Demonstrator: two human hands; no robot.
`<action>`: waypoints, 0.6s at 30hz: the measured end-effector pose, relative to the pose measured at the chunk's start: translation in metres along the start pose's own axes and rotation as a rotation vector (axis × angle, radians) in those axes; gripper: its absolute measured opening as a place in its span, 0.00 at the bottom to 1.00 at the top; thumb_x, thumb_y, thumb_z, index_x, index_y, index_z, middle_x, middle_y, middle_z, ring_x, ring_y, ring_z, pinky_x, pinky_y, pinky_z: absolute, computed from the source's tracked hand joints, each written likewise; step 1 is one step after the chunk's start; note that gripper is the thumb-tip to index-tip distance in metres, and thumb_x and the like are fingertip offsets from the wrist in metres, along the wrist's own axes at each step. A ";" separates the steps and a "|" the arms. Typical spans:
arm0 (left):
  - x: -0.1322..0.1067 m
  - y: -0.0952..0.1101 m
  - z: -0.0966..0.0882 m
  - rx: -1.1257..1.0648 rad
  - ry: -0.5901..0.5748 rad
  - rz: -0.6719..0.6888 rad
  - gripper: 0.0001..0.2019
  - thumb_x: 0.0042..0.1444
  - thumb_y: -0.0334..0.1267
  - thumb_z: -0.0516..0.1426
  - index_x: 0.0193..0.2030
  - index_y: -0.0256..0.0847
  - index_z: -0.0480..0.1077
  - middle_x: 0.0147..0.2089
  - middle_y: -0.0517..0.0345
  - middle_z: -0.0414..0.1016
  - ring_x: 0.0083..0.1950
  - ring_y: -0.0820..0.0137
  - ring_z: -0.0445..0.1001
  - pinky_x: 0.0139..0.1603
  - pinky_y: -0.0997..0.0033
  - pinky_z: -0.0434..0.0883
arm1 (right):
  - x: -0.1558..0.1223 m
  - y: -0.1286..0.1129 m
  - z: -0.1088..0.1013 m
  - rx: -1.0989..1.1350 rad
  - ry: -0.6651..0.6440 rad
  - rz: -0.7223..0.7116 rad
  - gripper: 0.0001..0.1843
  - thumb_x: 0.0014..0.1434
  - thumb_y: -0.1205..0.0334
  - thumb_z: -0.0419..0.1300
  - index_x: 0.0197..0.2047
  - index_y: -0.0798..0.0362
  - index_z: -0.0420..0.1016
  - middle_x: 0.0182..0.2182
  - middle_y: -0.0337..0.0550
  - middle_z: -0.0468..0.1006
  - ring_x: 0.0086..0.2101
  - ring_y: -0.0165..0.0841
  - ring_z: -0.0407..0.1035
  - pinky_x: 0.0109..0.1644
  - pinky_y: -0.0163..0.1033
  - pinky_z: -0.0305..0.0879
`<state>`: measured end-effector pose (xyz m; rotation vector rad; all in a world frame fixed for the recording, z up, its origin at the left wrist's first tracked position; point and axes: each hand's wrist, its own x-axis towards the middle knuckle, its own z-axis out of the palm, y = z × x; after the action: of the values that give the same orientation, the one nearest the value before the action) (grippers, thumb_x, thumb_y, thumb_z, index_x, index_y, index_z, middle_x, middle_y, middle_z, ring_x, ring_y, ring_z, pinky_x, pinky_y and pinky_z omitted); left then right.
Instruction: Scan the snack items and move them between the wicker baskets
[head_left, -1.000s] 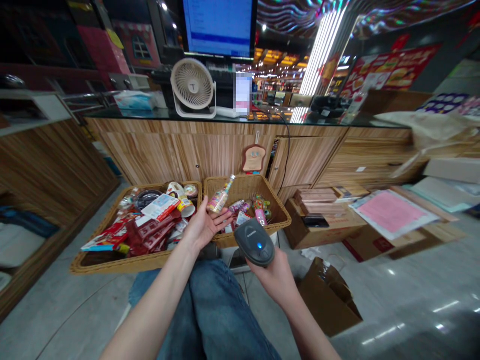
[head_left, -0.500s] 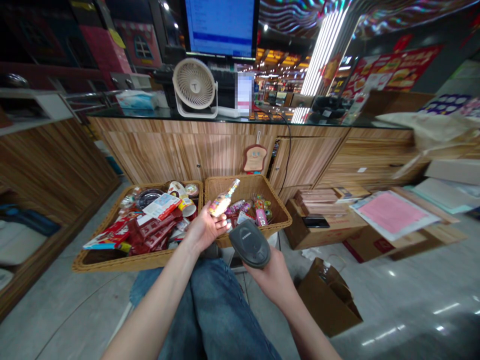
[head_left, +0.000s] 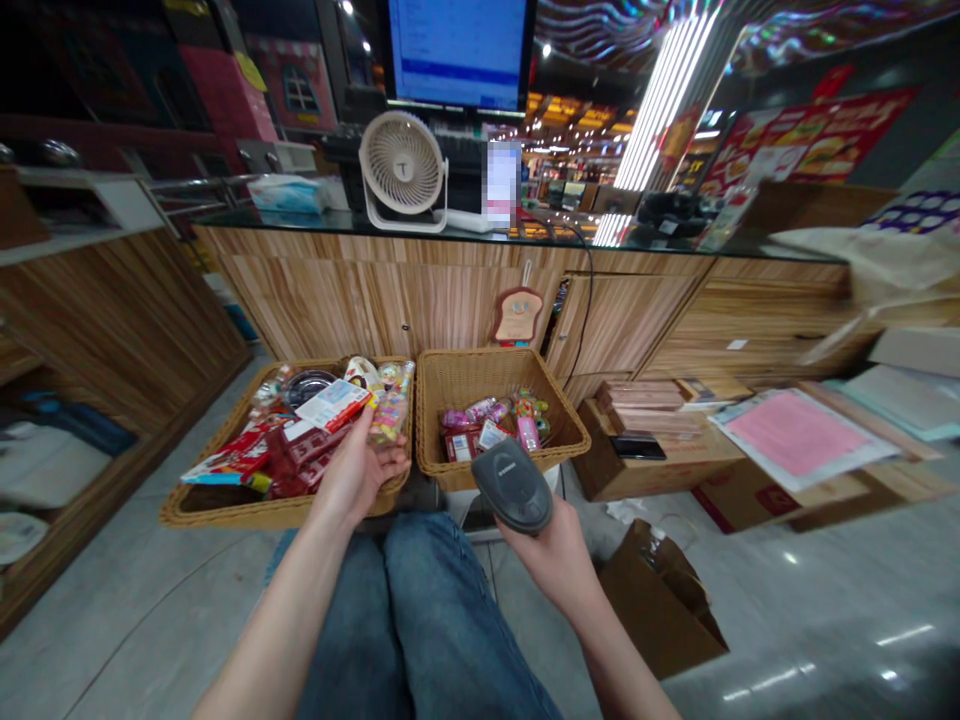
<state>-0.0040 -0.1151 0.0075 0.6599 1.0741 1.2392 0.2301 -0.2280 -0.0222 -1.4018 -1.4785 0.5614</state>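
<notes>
My left hand is over the right side of the left wicker basket. Between its thumb and fingers is a clear bottle-shaped pack of colourful sweets, neck pointing up. Packets in red wrapping, a red-and-white box and a round dark tray lie in that basket. My right hand grips a dark grey barcode scanner, its head towards the right wicker basket. Pink and purple packets lie inside the right basket.
Ahead is a wooden counter with a white fan and a monitor. On the right are cardboard boxes with a black phone on top, and a brown paper bag on the floor.
My left hand has moved left with the bottle of sweets, from in front of the right basket to over the left one. The scanner stays in my right hand; the view has shifted slightly.
</notes>
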 end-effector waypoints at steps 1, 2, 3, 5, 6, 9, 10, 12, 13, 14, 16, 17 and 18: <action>-0.001 0.001 -0.009 0.074 0.049 0.074 0.20 0.59 0.56 0.64 0.44 0.41 0.68 0.31 0.62 0.76 0.23 0.74 0.73 0.29 0.71 0.76 | 0.000 0.001 0.000 0.002 -0.002 0.000 0.08 0.56 0.57 0.64 0.31 0.53 0.76 0.27 0.46 0.83 0.28 0.40 0.76 0.34 0.39 0.72; -0.002 0.003 -0.019 0.151 0.107 0.155 0.21 0.56 0.55 0.66 0.45 0.42 0.68 0.33 0.62 0.77 0.24 0.74 0.73 0.29 0.72 0.75 | 0.000 0.001 0.000 0.003 -0.004 -0.001 0.08 0.56 0.56 0.64 0.31 0.53 0.76 0.28 0.46 0.83 0.28 0.40 0.76 0.34 0.39 0.72; -0.003 0.006 -0.028 0.227 0.169 0.237 0.22 0.54 0.54 0.68 0.46 0.43 0.69 0.35 0.62 0.78 0.25 0.74 0.73 0.30 0.72 0.74 | 0.000 0.001 0.000 0.003 -0.002 0.000 0.08 0.56 0.56 0.64 0.31 0.53 0.76 0.27 0.46 0.83 0.28 0.40 0.76 0.33 0.39 0.72; -0.004 0.012 -0.047 0.382 0.262 0.379 0.24 0.51 0.55 0.69 0.47 0.43 0.72 0.37 0.61 0.78 0.28 0.72 0.74 0.31 0.73 0.72 | 0.000 0.002 0.000 -0.002 -0.005 0.007 0.09 0.56 0.56 0.63 0.31 0.52 0.75 0.26 0.45 0.82 0.28 0.40 0.76 0.32 0.38 0.71; -0.004 0.015 -0.055 0.465 0.290 0.438 0.24 0.50 0.57 0.68 0.47 0.43 0.73 0.36 0.60 0.78 0.30 0.71 0.73 0.31 0.73 0.71 | 0.000 0.002 0.000 -0.004 -0.006 0.010 0.09 0.56 0.55 0.63 0.30 0.52 0.76 0.26 0.45 0.82 0.28 0.40 0.76 0.32 0.38 0.70; -0.002 0.022 -0.074 0.674 0.331 0.571 0.27 0.50 0.62 0.66 0.48 0.43 0.77 0.33 0.60 0.76 0.32 0.68 0.73 0.32 0.71 0.69 | 0.000 0.003 0.002 0.000 -0.012 0.015 0.10 0.57 0.55 0.63 0.31 0.53 0.77 0.28 0.47 0.84 0.30 0.42 0.77 0.34 0.40 0.71; 0.000 0.023 -0.077 0.719 0.335 0.594 0.29 0.50 0.62 0.66 0.50 0.43 0.77 0.33 0.60 0.75 0.32 0.67 0.73 0.33 0.71 0.69 | 0.000 0.003 0.002 0.003 -0.013 0.016 0.10 0.57 0.55 0.63 0.32 0.53 0.78 0.29 0.47 0.84 0.30 0.42 0.77 0.34 0.40 0.72; 0.003 0.023 -0.081 0.809 0.327 0.605 0.31 0.50 0.62 0.66 0.54 0.43 0.76 0.31 0.61 0.74 0.32 0.66 0.73 0.33 0.70 0.69 | 0.000 0.005 0.003 0.007 -0.018 0.026 0.10 0.57 0.55 0.64 0.32 0.53 0.78 0.29 0.48 0.84 0.31 0.43 0.78 0.35 0.41 0.72; 0.005 0.023 -0.080 0.866 0.323 0.610 0.32 0.50 0.62 0.66 0.55 0.43 0.75 0.31 0.61 0.73 0.32 0.65 0.74 0.33 0.69 0.69 | 0.000 0.007 0.002 0.007 -0.019 0.034 0.10 0.57 0.54 0.64 0.32 0.53 0.77 0.29 0.48 0.84 0.30 0.43 0.78 0.34 0.40 0.72; 0.006 0.022 -0.078 0.939 0.324 0.624 0.32 0.51 0.62 0.66 0.56 0.44 0.74 0.30 0.61 0.73 0.32 0.64 0.74 0.34 0.68 0.69 | 0.000 0.008 0.001 0.008 -0.016 0.044 0.11 0.57 0.54 0.64 0.32 0.53 0.77 0.28 0.48 0.84 0.30 0.42 0.78 0.33 0.40 0.71; 0.008 0.021 -0.069 1.078 0.349 0.709 0.30 0.54 0.61 0.65 0.56 0.44 0.74 0.34 0.58 0.73 0.35 0.61 0.75 0.41 0.64 0.72 | 0.001 0.013 -0.002 0.007 -0.001 0.064 0.11 0.57 0.53 0.64 0.31 0.53 0.76 0.27 0.47 0.83 0.29 0.42 0.77 0.32 0.39 0.71; 0.009 0.021 -0.063 1.122 0.363 0.775 0.28 0.55 0.60 0.64 0.56 0.44 0.74 0.39 0.55 0.74 0.39 0.60 0.76 0.46 0.62 0.73 | 0.001 0.015 -0.004 0.005 0.008 0.072 0.12 0.57 0.53 0.64 0.31 0.53 0.76 0.26 0.46 0.83 0.28 0.42 0.77 0.31 0.39 0.70; 0.010 0.021 -0.056 1.150 0.370 0.845 0.26 0.57 0.58 0.63 0.57 0.45 0.74 0.45 0.52 0.74 0.44 0.58 0.76 0.52 0.59 0.73 | 0.002 0.018 -0.007 0.001 0.018 0.077 0.12 0.57 0.52 0.64 0.30 0.52 0.76 0.25 0.46 0.82 0.28 0.41 0.77 0.31 0.39 0.70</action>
<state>-0.0636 -0.1084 0.0009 1.9597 1.9360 1.3811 0.2444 -0.2244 -0.0340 -1.4636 -1.4145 0.5959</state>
